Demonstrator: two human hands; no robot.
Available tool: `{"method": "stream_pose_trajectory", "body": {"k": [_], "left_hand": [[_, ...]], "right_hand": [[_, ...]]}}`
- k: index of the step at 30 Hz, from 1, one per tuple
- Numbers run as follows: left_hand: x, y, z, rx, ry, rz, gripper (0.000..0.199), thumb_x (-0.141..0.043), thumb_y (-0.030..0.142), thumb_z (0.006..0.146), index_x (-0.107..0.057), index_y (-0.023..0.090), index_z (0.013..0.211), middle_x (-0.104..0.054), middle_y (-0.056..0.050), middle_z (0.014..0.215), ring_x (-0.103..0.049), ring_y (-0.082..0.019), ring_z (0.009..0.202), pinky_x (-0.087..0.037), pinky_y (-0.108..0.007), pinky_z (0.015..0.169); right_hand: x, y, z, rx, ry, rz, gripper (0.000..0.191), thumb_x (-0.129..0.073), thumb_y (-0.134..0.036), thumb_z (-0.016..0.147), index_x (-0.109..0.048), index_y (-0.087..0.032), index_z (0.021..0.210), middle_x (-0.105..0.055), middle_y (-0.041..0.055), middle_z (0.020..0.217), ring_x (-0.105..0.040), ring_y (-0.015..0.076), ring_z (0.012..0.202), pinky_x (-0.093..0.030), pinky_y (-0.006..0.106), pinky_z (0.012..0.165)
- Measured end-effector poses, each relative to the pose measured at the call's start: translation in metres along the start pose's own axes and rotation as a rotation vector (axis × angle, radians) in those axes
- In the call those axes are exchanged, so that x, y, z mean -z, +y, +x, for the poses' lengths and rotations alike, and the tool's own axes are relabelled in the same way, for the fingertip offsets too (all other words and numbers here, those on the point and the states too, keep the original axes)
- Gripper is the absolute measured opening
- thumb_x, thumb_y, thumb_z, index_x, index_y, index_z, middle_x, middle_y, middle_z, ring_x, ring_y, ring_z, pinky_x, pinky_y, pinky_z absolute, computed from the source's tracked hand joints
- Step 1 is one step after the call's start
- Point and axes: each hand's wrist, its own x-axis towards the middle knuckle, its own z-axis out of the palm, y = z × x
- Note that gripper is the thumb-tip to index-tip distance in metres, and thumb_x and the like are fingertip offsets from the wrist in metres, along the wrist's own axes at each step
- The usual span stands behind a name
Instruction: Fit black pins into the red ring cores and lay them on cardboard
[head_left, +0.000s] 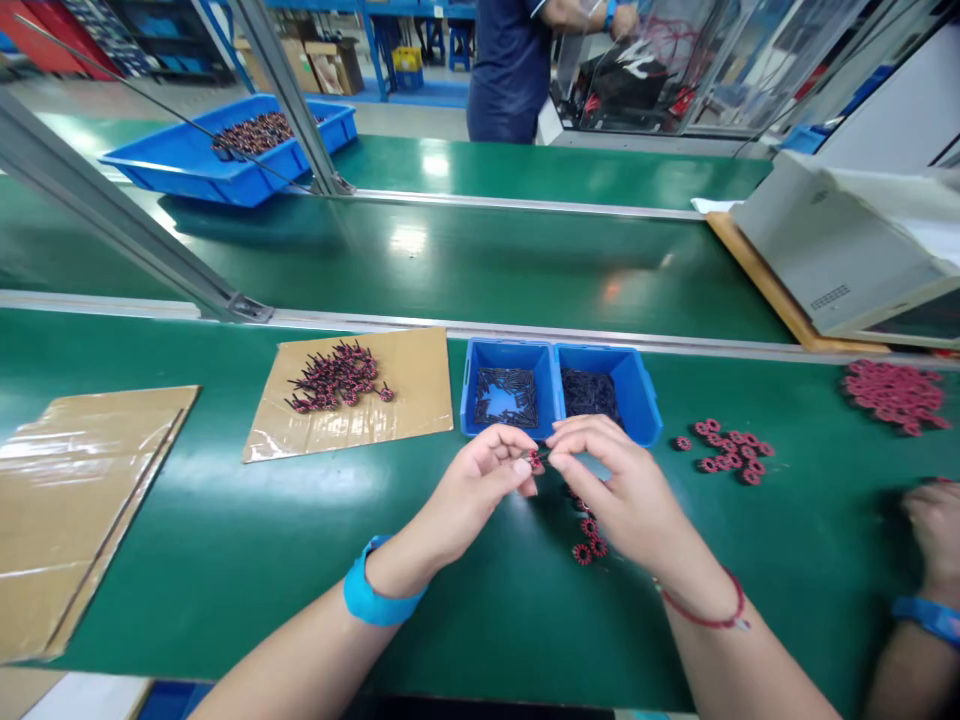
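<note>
My left hand (476,485) is closed in a pinch on a small red stator (534,459), a toothed ring. Beside it, my right hand (622,480) has its thumb and fingertips pressed together close to the ring; what they grip is too small to make out. Both hands are over the near edge of two joined blue bins. Short black tubes (507,392) lie in the left bin (469,395), and more dark tubes (589,392) in the right bin (641,395). Several loose stators (589,526) lie below my right hand, partly hidden by it.
Stators with black tubes (341,375) are heaped on cardboard (416,385). Another cardboard sheet (82,510) lies left. Red rings (731,450) and a larger pile (896,395) lie right, near another person's hand (937,530). Metal posts (150,230) rise left; a person (510,70) stands beyond.
</note>
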Motion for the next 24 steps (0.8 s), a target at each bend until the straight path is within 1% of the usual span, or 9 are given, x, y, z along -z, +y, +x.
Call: {"method": "stream_pose_trajectory", "body": {"k": [4, 5, 7, 10, 11, 14, 18, 21, 24], "left_hand": [[0.003, 0.003, 0.004, 0.02, 0.098, -0.027, 0.018, -0.074, 0.026, 0.081, -0.066, 0.015, 0.093, -0.067, -0.002, 0.079, -0.06, -0.01, 0.068, -0.043, -0.025, 0.07], [0.005, 0.004, 0.006, 0.018, 0.113, -0.067, 0.019, -0.074, 0.027, 0.081, -0.065, 0.015, 0.093, -0.067, -0.003, 0.078, -0.06, -0.011, 0.067, -0.043, -0.025, 0.069], [0.009, 0.009, 0.009, -0.011, 0.137, -0.136, 0.02, -0.073, 0.028, 0.081, -0.065, 0.014, 0.094, -0.069, -0.004, 0.078, -0.06, -0.012, 0.065, -0.044, -0.026, 0.067], [0.018, 0.017, 0.015, -0.126, 0.236, -0.202, 0.017, -0.07, 0.027, 0.082, -0.065, 0.014, 0.09, -0.068, -0.004, 0.075, -0.06, -0.012, 0.063, -0.045, -0.025, 0.064], [0.021, 0.021, 0.017, -0.166, 0.284, -0.219, 0.014, -0.07, 0.026, 0.082, -0.065, 0.014, 0.087, -0.068, -0.003, 0.073, -0.059, -0.011, 0.063, -0.045, -0.024, 0.063], [0.029, 0.028, 0.023, -0.25, 0.399, -0.266, 0.008, -0.067, 0.021, 0.082, -0.063, 0.014, 0.082, -0.066, -0.002, 0.071, -0.057, -0.009, 0.062, -0.045, -0.022, 0.063], [0.033, 0.03, 0.026, -0.246, 0.431, -0.316, 0.006, -0.062, 0.018, 0.085, -0.062, 0.014, 0.081, -0.065, -0.001, 0.07, -0.057, -0.009, 0.061, -0.043, -0.021, 0.061], [0.032, 0.028, 0.026, -0.231, 0.431, -0.315, 0.007, -0.063, 0.02, 0.084, -0.061, 0.014, 0.082, -0.065, -0.001, 0.07, -0.056, -0.009, 0.06, -0.042, -0.022, 0.062], [0.03, 0.027, 0.024, -0.247, 0.422, -0.308, 0.009, -0.065, 0.022, 0.082, -0.061, 0.014, 0.082, -0.065, -0.001, 0.071, -0.056, -0.009, 0.061, -0.042, -0.023, 0.062]], "right_hand": [[0.016, 0.001, 0.017, 0.069, 0.196, -0.192, 0.012, -0.059, -0.022, 0.096, -0.063, -0.022, 0.085, -0.071, 0.004, 0.09, -0.065, 0.0195, 0.093, -0.05, 0.034, 0.086], [0.017, 0.002, 0.026, 0.062, 0.199, -0.244, 0.013, -0.058, -0.023, 0.096, -0.063, -0.021, 0.084, -0.071, 0.0045, 0.09, -0.065, 0.0199, 0.091, -0.05, 0.034, 0.084], [0.013, 0.002, 0.047, 0.035, 0.043, -0.39, 0.014, -0.055, -0.023, 0.097, -0.065, -0.02, 0.088, -0.072, 0.0062, 0.092, -0.067, 0.0216, 0.091, -0.051, 0.036, 0.084], [-0.007, -0.001, 0.079, 0.001, -0.474, -0.717, 0.019, -0.053, -0.02, 0.096, -0.069, -0.015, 0.106, -0.073, 0.0139, 0.109, -0.069, 0.0278, 0.103, -0.052, 0.039, 0.089], [-0.016, -0.002, 0.088, -0.005, -0.533, -0.752, 0.021, -0.056, -0.019, 0.093, -0.069, -0.012, 0.109, -0.072, 0.0177, 0.112, -0.069, 0.0307, 0.104, -0.052, 0.04, 0.089], [-0.041, -0.004, 0.105, -0.046, -0.613, -0.801, 0.025, -0.06, -0.012, 0.087, -0.072, -0.007, 0.108, -0.071, 0.025, 0.114, -0.07, 0.0357, 0.105, -0.053, 0.042, 0.087], [-0.059, 0.001, 0.116, -0.145, -0.721, -0.817, 0.019, -0.06, -0.001, 0.077, -0.076, -0.008, 0.086, -0.076, 0.0253, 0.093, -0.074, 0.0351, 0.088, -0.055, 0.039, 0.073], [-0.056, 0.006, 0.121, -0.146, -0.729, -0.759, 0.016, -0.062, -0.001, 0.073, -0.074, -0.009, 0.078, -0.076, 0.0229, 0.087, -0.074, 0.0339, 0.085, -0.054, 0.037, 0.071], [-0.042, 0.012, 0.122, -0.102, -0.643, -0.627, 0.014, -0.059, -0.008, 0.078, -0.072, -0.013, 0.08, -0.076, 0.0165, 0.089, -0.073, 0.0291, 0.087, -0.052, 0.035, 0.074]]}}
